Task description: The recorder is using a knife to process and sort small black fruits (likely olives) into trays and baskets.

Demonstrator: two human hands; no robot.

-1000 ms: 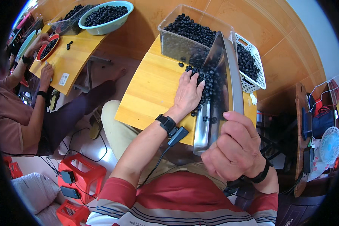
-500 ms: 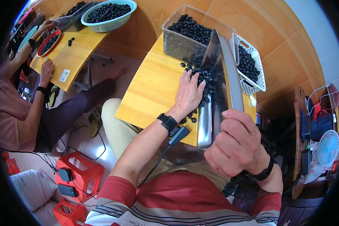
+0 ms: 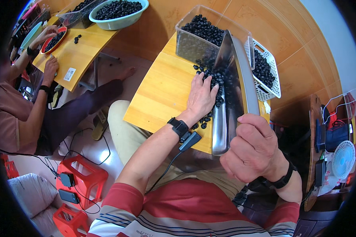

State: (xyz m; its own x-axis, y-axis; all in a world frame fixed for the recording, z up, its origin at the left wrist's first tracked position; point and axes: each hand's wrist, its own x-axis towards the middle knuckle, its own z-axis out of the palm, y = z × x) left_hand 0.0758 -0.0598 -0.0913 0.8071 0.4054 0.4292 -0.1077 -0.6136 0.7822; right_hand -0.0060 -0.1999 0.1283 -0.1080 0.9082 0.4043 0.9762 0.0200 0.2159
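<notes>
Now left hand [image 3: 202,96] open, fingers spread against small round black pieces [image 3: 217,79] at mouth of tilted shiny metal tray [image 3: 220,138] on yellow wooden table [image 3: 156,93]; right hand [image 3: 252,148] grips rim. Slackened grip could drop tray, scattering pieces.

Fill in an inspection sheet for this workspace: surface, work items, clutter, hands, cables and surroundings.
Surface: yellow wooden tabletop.
Work items: metal tray, tilted up; small round black pieces against it; clear plastic bin and white perforated basket, both holding more.
Clutter: stray black pieces near the left wrist.
Hands: left hand, fingers spread, on the pieces; right hand grips the tray's near end.
Cables: black cable at the left wrist; others by a red stool.
Surroundings: co-worker at a second yellow table, left; small fan, right.
</notes>
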